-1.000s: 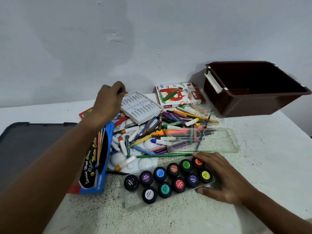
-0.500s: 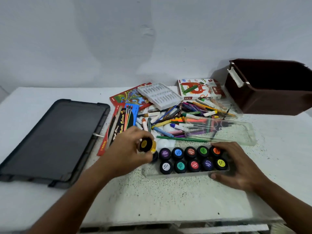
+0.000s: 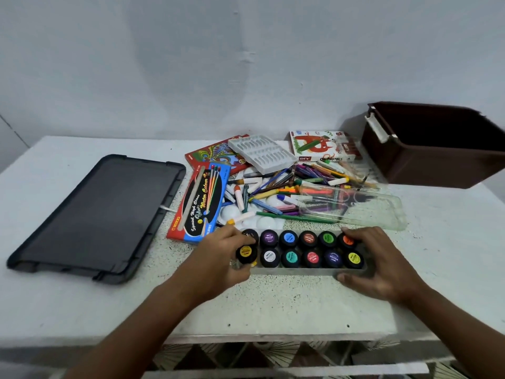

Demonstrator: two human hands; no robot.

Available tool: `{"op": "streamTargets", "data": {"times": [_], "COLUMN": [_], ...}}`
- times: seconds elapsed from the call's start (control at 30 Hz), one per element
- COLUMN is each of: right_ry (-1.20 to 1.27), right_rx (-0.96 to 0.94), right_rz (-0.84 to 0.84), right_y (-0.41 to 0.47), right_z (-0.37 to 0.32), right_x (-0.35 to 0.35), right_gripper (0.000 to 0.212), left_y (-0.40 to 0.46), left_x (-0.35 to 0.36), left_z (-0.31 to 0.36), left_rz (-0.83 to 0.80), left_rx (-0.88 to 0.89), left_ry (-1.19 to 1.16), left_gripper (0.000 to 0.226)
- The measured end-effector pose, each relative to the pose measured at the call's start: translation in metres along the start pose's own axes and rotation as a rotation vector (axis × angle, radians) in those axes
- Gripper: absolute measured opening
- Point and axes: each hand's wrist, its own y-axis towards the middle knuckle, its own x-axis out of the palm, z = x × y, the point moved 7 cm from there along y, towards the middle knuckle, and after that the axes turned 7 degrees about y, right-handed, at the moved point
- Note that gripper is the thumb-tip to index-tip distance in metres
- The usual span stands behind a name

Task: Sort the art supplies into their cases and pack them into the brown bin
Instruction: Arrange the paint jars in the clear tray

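Left hand [image 3: 218, 255] pinches yellow-lid paint pot [image 3: 246, 253], seating it in last slot, left end of paint tray [image 3: 300, 270]. Right hand [image 3: 379, 263] grips tray's right end, steadying. Next, likely: press pot down, carry tray to brown bin [image 3: 437, 149], well apart at far right.

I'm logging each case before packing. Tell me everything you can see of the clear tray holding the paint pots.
The clear tray is a long, shallow, see-through plastic case lying flat on the white table, its long side facing the person. It holds two rows of black-lidded paint pots with coloured labels. The right hand grips its right end; the left hand holds the yellow-labelled pot at its left end.
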Motion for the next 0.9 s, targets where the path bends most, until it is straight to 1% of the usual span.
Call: {"op": "streamTargets", "data": {"times": [0.17, 0.27, 0.4, 0.5, 0.67, 0.73, 0.77, 0.83, 0.9], "right_ry": [-0.031, -0.037, -0.030, -0.032, 0.025, 0.098, 0.152, 0.247, 0.225], "right_rx": [-0.004, 0.004, 0.014, -0.001, -0.024, -0.004, 0.014, 0.055, 0.083], "right_rz": [-0.005, -0.013, -0.015, -0.021, -0.043, -0.062, -0.052, 0.039, 0.161], "right_y": [0.000, -0.001, 0.001, 0.002, 0.004, 0.005, 0.006, 0.011, 0.024], "right_z": [0.000, 0.003, 0.003, 0.004, 0.005, 0.006, 0.008, 0.011, 0.014], "right_x": [0.001, 0.002, 0.003, 0.003, 0.003, 0.002, 0.001, -0.009, -0.026], "right_gripper": [0.084, 0.085, 0.085, 0.084, 0.081, 0.080, 0.077, 0.064, 0.048], "left_y": [-0.003, -0.006, -0.010, -0.013, -0.022, -0.024, -0.025, -0.027, -0.028], "left_x": [0.006, 0.004, 0.005, 0.009, 0.013, 0.013, 0.013, 0.011, 0.008], "left_z": [-0.002, -0.006, -0.011, -0.019, -0.021, -0.019, -0.019, -0.022, -0.025], "left_rz": [0.017, 0.049, 0.094, 0.134, 0.243, 0.300, 0.325, 0.365, 0.393], "left_rx": [0.004, -0.003, -0.013, -0.035, -0.020, 0.011, 0.017, 0.010, -0.008], "left_ry": [-0.072, -0.077, -0.129, -0.165, -0.185, -0.183, -0.189, -0.193, -0.171], "left_gripper": [0.046, 0.049, 0.043, 0.042, 0.041, 0.037, 0.035, 0.031, 0.028]}}
